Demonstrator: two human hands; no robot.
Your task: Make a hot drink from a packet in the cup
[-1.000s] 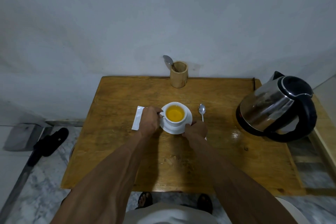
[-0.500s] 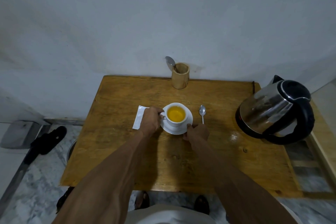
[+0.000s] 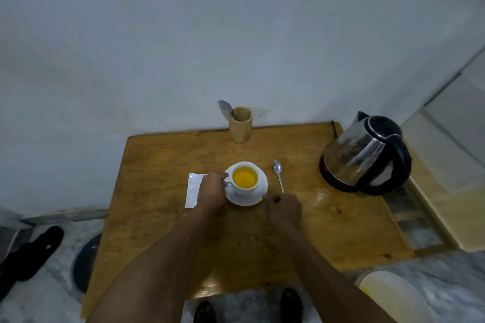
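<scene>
A plain pale grey-blue wall (image 3: 236, 34) is seen filling the upper part of the view, dimly and evenly lit. A worn wooden surface (image 3: 168, 155) is set against its foot, its top scratched and glossy in patches. Grey-veined marble floor (image 3: 47, 294) is seen below and to the left, where a dark sandal (image 3: 34, 252) is left lying. A pale cream panel (image 3: 451, 155) is seen at the right edge.

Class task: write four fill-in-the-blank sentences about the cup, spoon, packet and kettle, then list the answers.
1. The cup holds ____ liquid.
2. The cup stands on a white ____.
3. The loose spoon lies to the ____ of the cup.
4. The kettle has a ____ handle.

Answers: yellow; saucer; right; black
</scene>
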